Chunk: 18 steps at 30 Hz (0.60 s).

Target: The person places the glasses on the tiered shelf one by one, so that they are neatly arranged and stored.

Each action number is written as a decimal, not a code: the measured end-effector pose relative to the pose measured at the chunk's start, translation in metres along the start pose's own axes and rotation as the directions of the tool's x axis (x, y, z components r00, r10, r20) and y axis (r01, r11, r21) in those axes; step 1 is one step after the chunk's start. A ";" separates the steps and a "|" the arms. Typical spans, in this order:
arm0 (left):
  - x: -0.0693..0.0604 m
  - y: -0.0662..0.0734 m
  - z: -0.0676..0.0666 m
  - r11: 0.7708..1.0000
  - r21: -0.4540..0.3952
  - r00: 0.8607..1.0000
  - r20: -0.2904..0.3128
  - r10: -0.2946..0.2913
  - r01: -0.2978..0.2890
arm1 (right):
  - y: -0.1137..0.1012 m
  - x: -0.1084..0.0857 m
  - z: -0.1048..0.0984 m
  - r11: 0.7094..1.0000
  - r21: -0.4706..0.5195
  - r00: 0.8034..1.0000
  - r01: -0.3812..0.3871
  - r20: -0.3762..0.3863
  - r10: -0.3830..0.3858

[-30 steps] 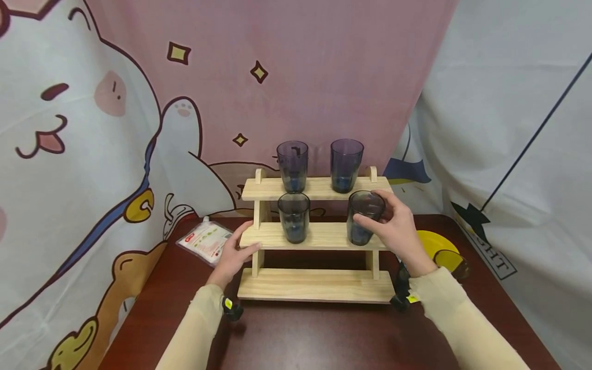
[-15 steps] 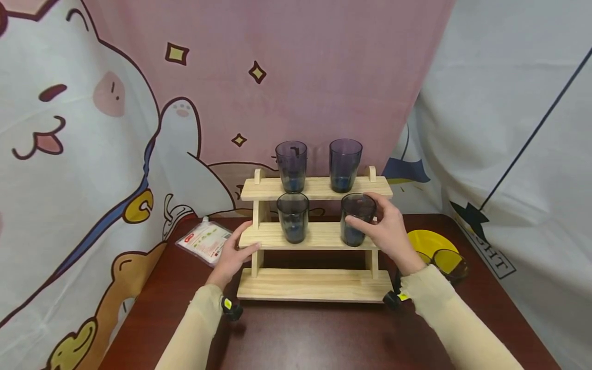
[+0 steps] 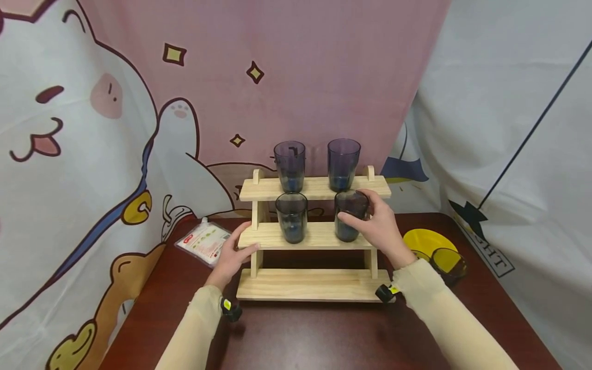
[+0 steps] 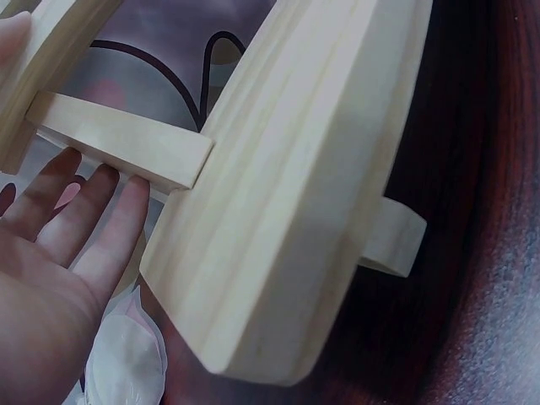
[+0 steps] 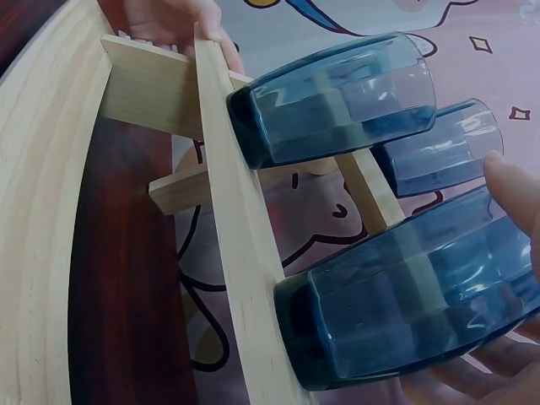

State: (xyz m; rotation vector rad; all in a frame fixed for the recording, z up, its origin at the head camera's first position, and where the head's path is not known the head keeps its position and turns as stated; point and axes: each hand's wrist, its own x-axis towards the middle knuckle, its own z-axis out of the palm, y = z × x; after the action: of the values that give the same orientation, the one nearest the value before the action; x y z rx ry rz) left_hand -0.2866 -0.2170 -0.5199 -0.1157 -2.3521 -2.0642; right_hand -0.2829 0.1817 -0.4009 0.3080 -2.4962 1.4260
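A three-tier wooden display rack [image 3: 314, 284] stands on the table. My right hand [image 3: 381, 226] holds a dark tinted drinking glass [image 3: 348, 226] by its side, thumb in front and fingers behind. That glass is upright, its base at the middle board on the right; in the right wrist view, the same glass [image 5: 396, 295] meets the board. A matching glass [image 3: 292, 218] stands on the left of that board. My left hand [image 3: 229, 257] grips the middle board's left end, thumb at the front edge; the left wrist view shows its fingers [image 4: 114, 228] against a support post.
Two purplish glasses, one left [image 3: 290, 167] and one right [image 3: 343, 164], stand on the top tier. Right of the rack are a yellow plate [image 3: 427, 240] and yellowish-brown glasses [image 3: 448, 264]. A flat printed pouch [image 3: 203, 241] lies left. Printed cloth [image 3: 324, 61] hangs behind.
My right hand has shifted left along the middle board with the dark glass, bringing it nearer the other glass there. The left hand stays at the board's end.
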 end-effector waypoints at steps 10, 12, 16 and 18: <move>0.002 -0.002 -0.001 1.000 -0.003 1.000 0.001 -0.010 0.010 | 0.001 0.000 0.005 1.000 -0.017 0.999 0.025 -0.033 -0.026; 0.002 -0.003 -0.001 1.000 -0.002 1.000 0.002 -0.010 0.010 | 0.002 0.000 0.006 0.999 -0.025 0.998 0.039 -0.043 -0.040; 0.002 -0.003 -0.001 1.000 -0.002 1.000 0.000 -0.013 0.013 | 0.002 -0.001 0.007 0.998 -0.043 0.997 0.053 -0.058 -0.055; 0.002 -0.002 -0.001 1.000 0.000 1.000 0.001 -0.014 0.014 | 0.002 -0.002 0.007 0.997 -0.049 0.996 0.056 -0.062 -0.059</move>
State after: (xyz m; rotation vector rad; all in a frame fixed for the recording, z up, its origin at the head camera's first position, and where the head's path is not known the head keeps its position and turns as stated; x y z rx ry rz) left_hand -0.2887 -0.2177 -0.5220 -0.0999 -2.3604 -2.0704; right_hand -0.2825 0.1765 -0.4063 0.3180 -2.4460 1.3322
